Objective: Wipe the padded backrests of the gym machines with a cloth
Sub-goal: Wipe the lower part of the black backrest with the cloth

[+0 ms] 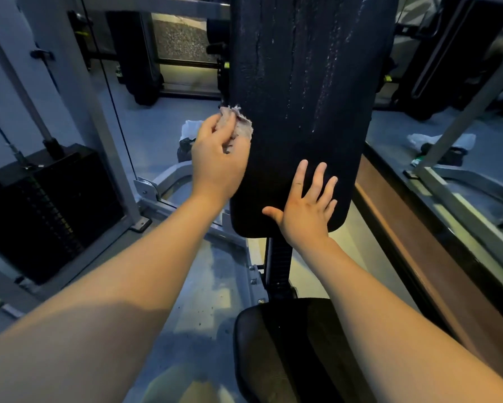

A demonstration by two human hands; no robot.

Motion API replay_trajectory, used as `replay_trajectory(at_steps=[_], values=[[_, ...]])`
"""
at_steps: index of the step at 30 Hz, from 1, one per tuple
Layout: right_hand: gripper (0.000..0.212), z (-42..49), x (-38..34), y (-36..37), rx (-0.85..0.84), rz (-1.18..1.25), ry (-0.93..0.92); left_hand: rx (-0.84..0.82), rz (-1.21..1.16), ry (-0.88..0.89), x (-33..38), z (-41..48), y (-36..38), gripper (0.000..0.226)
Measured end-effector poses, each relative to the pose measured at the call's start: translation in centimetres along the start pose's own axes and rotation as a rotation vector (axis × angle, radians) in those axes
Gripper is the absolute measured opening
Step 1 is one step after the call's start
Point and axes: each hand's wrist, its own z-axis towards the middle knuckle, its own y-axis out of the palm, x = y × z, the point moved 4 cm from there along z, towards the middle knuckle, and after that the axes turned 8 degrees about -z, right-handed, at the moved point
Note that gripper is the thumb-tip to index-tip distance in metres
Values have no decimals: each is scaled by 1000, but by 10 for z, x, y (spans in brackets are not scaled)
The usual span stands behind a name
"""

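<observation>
Cloth point(235, 121) half-hidden by left hand point(219, 158), backrest point(302, 112) top cropped

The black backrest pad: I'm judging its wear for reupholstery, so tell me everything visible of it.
The long black padded backrest stands roughly upright on a dark post above the black seat pad. Its vinyl-like cover is cracked in long vertical lines, with whitish streaks running down the upper part. The bottom corners are rounded. The right hand lies flat on its lower part, fingers spread; the left hand holds a crumpled pale cloth against its left edge.
</observation>
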Motion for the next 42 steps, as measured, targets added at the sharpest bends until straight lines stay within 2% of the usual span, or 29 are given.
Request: replay_trajectory(at_steps=[5, 11, 14, 17, 22, 24, 28, 32, 37, 39, 42], values=[[125, -1, -1, -1, 1, -7, 0, 122, 12, -19, -6, 5, 0, 29], [125, -1, -2, -1, -3, -21, 3, 111, -24, -153, -18, -5, 22, 44], [124, -1, -2, -2, -5, -19, -1, 120, -38, -133, -25, -7, 24, 36], [124, -2, -3, -3, 5, -28, 5, 213, -78, -133, -17, 15, 14, 32], [124, -2, -4, -2, 3, -43, 5, 102, -45, -30, 0, 74, 6, 31], [124, -1, -4, -1, 6, -51, 5, 64, 0, 7, -13, 52, 3, 25], [124, -1, -4, 0, 3, -57, 5, 13, 82, -10, -41, -27, -1, 29], [124, -2, -4, -1, 11, -56, 3, 82, 102, -41, -38, -25, 3, 32], [124, -1, -2, 1, 14, -49, -6, 130, -21, -25, -17, 17, 6, 23], [124, 0, -2, 4, 22, -44, -12, 101, 38, -5, -27, 5, 4, 23], [125, 1, -2, 7, 38, -42, -16, 68, 70, -77, -57, -40, 4, 26]])
